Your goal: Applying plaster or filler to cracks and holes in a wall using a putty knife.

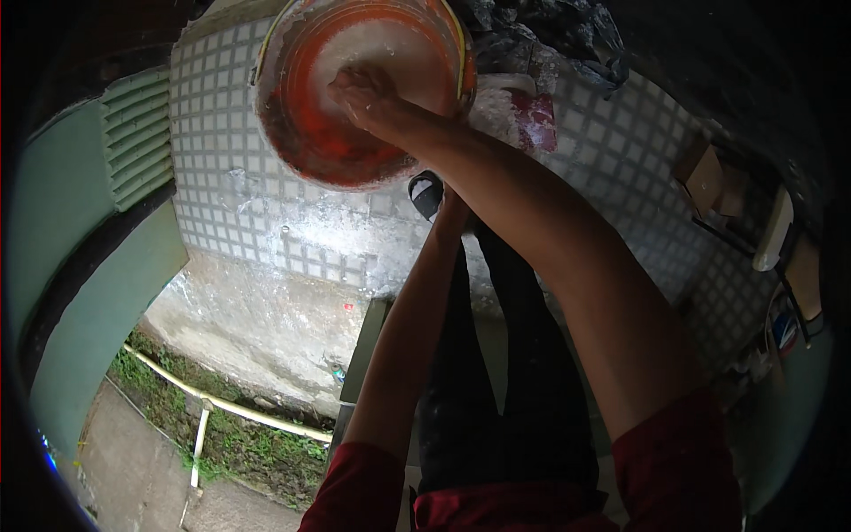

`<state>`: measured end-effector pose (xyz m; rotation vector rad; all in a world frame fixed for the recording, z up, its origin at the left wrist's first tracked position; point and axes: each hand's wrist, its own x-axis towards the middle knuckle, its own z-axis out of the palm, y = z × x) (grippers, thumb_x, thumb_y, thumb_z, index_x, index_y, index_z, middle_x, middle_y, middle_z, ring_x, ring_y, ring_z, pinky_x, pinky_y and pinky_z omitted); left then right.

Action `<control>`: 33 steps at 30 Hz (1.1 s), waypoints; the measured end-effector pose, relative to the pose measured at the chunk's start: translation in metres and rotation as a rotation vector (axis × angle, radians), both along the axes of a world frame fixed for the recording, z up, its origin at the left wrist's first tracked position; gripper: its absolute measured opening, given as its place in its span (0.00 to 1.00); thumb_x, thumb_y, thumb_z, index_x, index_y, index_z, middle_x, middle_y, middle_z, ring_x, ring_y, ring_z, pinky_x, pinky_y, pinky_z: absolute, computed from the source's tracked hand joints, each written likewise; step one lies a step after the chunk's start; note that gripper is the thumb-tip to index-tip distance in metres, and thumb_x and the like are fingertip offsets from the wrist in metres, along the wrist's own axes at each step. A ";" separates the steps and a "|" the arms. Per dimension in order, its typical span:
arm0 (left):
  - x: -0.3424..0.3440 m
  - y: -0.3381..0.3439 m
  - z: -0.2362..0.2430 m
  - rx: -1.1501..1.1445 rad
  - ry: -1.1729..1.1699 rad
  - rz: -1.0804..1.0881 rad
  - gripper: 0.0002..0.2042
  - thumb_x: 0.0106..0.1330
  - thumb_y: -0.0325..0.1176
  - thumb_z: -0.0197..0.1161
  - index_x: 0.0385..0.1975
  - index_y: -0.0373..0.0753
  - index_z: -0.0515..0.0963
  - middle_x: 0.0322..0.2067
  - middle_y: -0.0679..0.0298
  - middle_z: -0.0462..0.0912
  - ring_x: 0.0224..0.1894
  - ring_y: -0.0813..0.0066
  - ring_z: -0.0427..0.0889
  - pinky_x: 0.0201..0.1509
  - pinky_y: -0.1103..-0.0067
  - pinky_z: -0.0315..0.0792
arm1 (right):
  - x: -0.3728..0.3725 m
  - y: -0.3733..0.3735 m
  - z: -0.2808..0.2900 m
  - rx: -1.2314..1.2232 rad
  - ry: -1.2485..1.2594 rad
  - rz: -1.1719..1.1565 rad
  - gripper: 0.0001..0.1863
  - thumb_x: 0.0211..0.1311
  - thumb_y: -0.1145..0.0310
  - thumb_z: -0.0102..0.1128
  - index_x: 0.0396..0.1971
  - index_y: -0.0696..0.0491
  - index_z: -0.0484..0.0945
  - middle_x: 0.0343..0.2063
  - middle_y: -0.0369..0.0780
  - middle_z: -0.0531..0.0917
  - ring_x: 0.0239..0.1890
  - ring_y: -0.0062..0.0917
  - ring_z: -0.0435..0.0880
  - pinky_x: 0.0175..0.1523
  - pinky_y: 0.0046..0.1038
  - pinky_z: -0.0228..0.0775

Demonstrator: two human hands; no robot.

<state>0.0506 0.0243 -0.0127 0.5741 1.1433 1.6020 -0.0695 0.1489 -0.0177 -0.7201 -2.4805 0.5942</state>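
Observation:
A large orange bucket [306,115] with a yellow handle [460,44] stands at the top of the head view. Pale, whitish material [399,44] covers its bottom, and smears of it coat the inner wall. My right hand [362,90] reaches down inside, over the pale material, with its fingers curled closed. Whatever is in those fingers is hidden. My left forearm [417,301] runs up beneath the right arm to the bucket's near right side. The right forearm covers most of my left hand, so its fingers do not show.
Right of the bucket, white powder lies by a dark red packet [537,121], with black plastic [585,40] behind. My shoe [426,193] is near the bucket on the tiled floor [222,160]. Cardboard [706,182] lies far right. A pale pipe [257,419] crosses a mossy ledge lower left.

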 end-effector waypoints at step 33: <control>0.023 -0.006 -0.055 -0.056 0.627 0.029 0.22 0.68 0.34 0.58 0.59 0.33 0.65 0.55 0.55 0.72 0.54 0.68 0.71 0.57 0.74 0.67 | 0.020 -0.007 0.000 0.183 0.095 -0.020 0.09 0.48 0.70 0.58 0.32 0.45 0.80 0.32 0.35 0.76 0.41 0.29 0.76 0.52 0.35 0.63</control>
